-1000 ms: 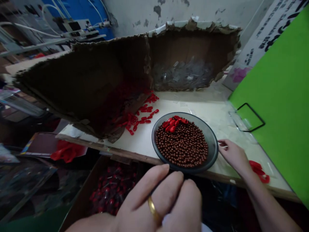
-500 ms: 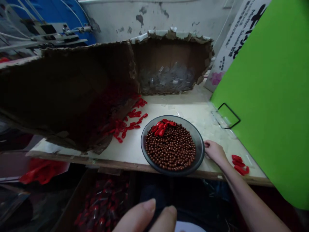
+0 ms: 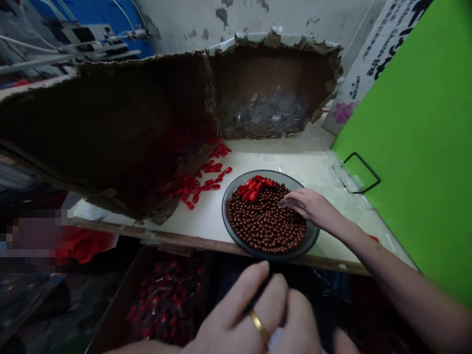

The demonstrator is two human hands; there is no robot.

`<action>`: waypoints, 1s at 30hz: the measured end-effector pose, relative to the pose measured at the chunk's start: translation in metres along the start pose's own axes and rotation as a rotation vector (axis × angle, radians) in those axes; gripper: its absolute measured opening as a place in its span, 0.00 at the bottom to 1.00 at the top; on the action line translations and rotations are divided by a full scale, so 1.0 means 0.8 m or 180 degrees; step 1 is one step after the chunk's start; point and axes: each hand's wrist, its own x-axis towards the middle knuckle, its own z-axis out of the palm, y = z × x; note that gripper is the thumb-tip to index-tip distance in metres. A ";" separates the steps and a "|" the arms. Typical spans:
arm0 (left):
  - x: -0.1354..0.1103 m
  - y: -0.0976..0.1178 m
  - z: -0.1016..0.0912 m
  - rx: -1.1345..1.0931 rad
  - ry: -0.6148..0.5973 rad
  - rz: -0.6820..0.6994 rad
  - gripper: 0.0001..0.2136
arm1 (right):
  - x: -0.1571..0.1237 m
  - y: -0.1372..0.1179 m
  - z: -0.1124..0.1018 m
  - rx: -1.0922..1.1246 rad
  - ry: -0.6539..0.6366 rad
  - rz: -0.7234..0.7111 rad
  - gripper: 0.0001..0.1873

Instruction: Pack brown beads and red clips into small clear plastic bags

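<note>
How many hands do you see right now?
2: the right hand over the dark dish of brown beads, and the left hand low in front, wearing a ring.

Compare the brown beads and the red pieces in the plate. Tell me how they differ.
The brown beads are round, while the red pieces are elongated. The brown beads are smaller and cover most of the plate; the red pieces are longer and sit in a small cluster at its far side. The brown beads far outnumber the red pieces. Both are glossy and share one dark round plate.

Glossy brown beads [image 3: 267, 226], shiny red plastic pcs [image 3: 252, 189], rough torn cardbd [image 3: 110, 123].
</note>
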 end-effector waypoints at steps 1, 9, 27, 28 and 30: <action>0.002 -0.009 0.005 0.0093 0.0090 0.0094 0.14 | 0.010 0.004 0.003 -0.0190 -0.0144 -0.0063 0.11; -0.033 -0.063 0.031 0.0255 -0.0935 -0.0660 0.15 | 0.043 -0.028 0.039 -0.0204 -0.0784 -0.0316 0.13; 0.029 -0.116 0.138 -0.3259 0.0133 -0.2544 0.18 | 0.023 -0.075 0.005 0.3995 0.0026 0.1030 0.17; 0.034 -0.114 0.141 -0.3591 0.0175 -0.2597 0.19 | 0.023 -0.078 0.002 0.4040 0.0096 0.0980 0.16; 0.041 -0.112 0.144 -0.4103 0.0243 -0.2644 0.20 | 0.022 -0.084 -0.004 0.4034 0.0146 0.0841 0.16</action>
